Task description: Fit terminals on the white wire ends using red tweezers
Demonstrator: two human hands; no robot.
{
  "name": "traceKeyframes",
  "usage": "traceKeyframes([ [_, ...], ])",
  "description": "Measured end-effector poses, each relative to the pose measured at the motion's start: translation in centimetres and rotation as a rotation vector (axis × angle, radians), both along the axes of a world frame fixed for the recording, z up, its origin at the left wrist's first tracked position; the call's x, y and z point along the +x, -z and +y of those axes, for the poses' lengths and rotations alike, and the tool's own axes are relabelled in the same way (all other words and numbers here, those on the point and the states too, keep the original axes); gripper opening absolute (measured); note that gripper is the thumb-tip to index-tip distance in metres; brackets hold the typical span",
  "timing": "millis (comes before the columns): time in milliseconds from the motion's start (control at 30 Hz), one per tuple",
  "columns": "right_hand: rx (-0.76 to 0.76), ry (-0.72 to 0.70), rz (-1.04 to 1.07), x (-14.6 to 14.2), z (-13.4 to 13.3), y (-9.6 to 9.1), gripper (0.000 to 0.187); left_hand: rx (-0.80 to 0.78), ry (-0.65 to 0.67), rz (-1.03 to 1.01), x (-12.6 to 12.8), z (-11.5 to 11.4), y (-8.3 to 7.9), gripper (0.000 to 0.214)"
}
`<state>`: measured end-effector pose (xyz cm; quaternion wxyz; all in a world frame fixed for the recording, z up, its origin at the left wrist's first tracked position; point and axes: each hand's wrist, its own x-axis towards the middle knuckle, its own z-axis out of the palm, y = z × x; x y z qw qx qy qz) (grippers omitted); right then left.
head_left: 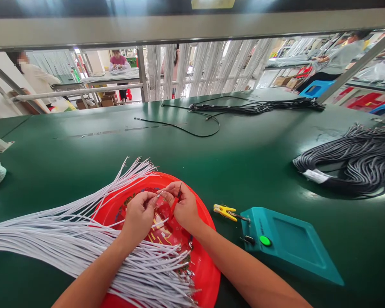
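Observation:
Over a red plastic basin [208, 256], my left hand [139, 216] pinches the end of a white cable [160, 223] between thumb and fingertips. My right hand [185, 209] meets it there, its thumb and forefinger closed at the same cable end. Tucked in the right hand is a red-handled tool [173, 206] with a dark, narrow tip; its exact kind is partly hidden by the fingers. A thick bundle of white cables [83, 244] runs in from the left across the basin, with metal ends towards the right rim. More white cables [128, 177] fan out over the far rim.
Right of the basin sits a teal device [291, 244] with a green button and a yellow clip [225, 211]. A coil of black cables [349, 162] lies farther right. Loose black cables [256, 106] stretch along the back. A metal shelf beam [192, 30] crosses overhead; people work beyond.

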<state>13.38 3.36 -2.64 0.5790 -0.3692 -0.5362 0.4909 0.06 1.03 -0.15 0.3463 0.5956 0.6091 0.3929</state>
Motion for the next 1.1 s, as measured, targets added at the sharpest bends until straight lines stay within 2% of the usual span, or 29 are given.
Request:
traceKeyframes([
  [267, 0.165, 0.174, -0.305, 0.3, -0.5, -0.5, 0.005, 0.059, -0.001, -0.041, 0.3, -0.2, -0.3, 0.021],
  [500, 0.244, 0.183, -0.323, 0.4, -0.3, -0.3, 0.009, 0.017, -0.007, -0.078, 0.3, -0.2, 0.0, 0.021],
  [667, 0.291, 0.228, -0.398, 0.4, -0.5, -0.2, 0.009, 0.094, -0.067, 0.017, 0.5, -0.5, -0.3, 0.021],
  [833, 0.334, 0.199, -0.412, 0.5, -0.6, -0.2, 0.011, 0.141, -0.096, 0.074, 0.6, -0.6, -0.4, 0.019],
  [900, 0.268, 0.178, -0.368, 0.5, -0.5, -0.4, 0.008, 0.136, -0.101, 0.077, 0.6, -0.5, -0.3, 0.019],
  [967, 0.133, 0.148, -0.285, 0.4, -0.1, -0.6, 0.005, 0.131, -0.092, 0.072, 0.5, -0.5, -0.2, 0.019],
  [1100, -0.104, 0.129, -0.092, 0.2, 0.6, -0.8, 0.011, 0.138, -0.086, 0.087, 0.3, -0.3, -0.2, 0.021],
])
